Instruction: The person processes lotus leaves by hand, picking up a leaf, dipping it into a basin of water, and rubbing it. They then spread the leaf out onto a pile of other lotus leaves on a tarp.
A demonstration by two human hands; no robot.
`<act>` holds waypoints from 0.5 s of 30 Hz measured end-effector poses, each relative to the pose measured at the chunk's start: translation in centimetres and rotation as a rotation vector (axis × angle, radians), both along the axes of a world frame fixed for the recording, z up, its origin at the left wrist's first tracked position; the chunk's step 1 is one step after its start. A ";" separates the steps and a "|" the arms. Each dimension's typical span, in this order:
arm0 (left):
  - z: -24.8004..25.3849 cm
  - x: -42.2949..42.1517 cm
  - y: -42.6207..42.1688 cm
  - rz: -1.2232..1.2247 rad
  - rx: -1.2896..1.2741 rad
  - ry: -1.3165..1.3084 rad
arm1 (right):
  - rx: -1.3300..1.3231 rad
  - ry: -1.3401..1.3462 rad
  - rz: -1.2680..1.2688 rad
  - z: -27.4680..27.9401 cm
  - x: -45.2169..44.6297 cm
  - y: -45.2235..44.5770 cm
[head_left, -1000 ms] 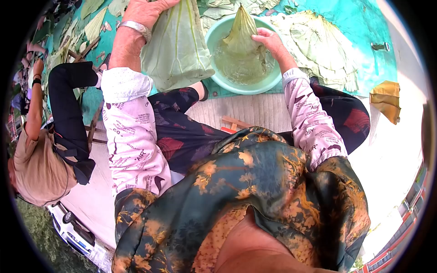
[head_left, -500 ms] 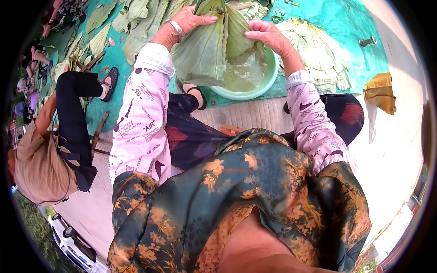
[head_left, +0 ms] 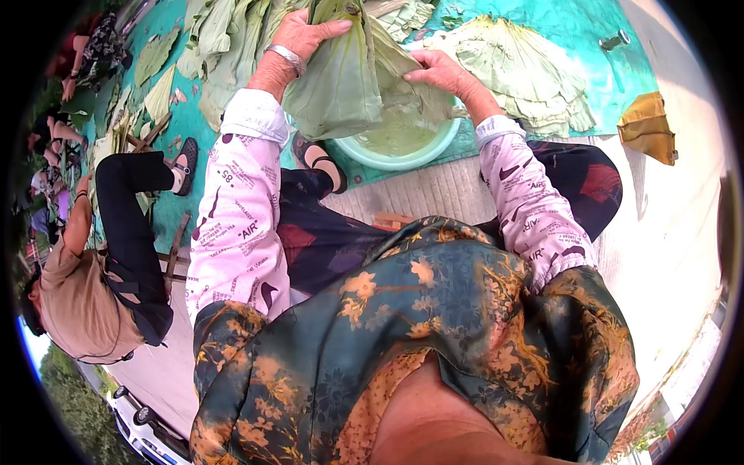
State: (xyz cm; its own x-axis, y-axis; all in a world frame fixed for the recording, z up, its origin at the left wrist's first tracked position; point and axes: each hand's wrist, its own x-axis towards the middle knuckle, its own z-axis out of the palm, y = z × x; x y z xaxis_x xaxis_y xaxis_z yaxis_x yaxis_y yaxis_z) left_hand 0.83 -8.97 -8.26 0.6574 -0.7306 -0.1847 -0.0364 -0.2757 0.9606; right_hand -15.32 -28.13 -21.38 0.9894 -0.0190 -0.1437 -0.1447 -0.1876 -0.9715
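Note:
A large pale-green lotus leaf (head_left: 341, 85), folded with its veins fanning down from the stem point, hangs over a light-green basin (head_left: 387, 163). My left hand (head_left: 308, 39) grips its upper part, thumb lying on top near the stem point. My right hand (head_left: 446, 75) pinches the leaf's right edge between thumb and fingers. Cloudy water (head_left: 399, 139) shows in the basin below the leaf. Just right of the right hand lies a fanned stack of pale lotus leaves (head_left: 523, 70). The fingers of my left hand behind the leaf are hidden.
More leaves (head_left: 232, 46) lie on the green sheet (head_left: 167, 128) at upper left. A brown folded piece (head_left: 649, 128) and a small dark cylinder (head_left: 614, 40) are at right. A co-worker (head_left: 93, 298) sits at left; other people are beyond. A white car (head_left: 147, 422) stands lower left.
Both hands and the leaf have shifted slightly left and up in view. The leaf's right flap is drawn out wider over the basin. The co-worker's arm now reaches further forward.

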 end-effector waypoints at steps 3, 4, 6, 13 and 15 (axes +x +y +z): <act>0.7 0.8 1.0 0.054 0.027 -0.026 | -0.106 0.043 -0.062 -1.3 -0.7 -0.1; 0.7 0.9 0.8 0.034 0.014 -0.033 | -0.090 0.054 -0.079 -1.3 -1.0 -0.7; 0.7 1.2 1.1 0.039 0.003 -0.066 | -0.051 0.080 -0.114 -1.4 -1.0 -0.9; -0.1 1.9 2.3 0.162 -0.015 -0.071 | -0.108 0.089 -0.110 -2.5 -1.5 -2.6; -0.6 2.3 2.5 0.191 -0.007 -0.118 | -0.193 0.049 -0.072 -3.2 -2.0 -3.1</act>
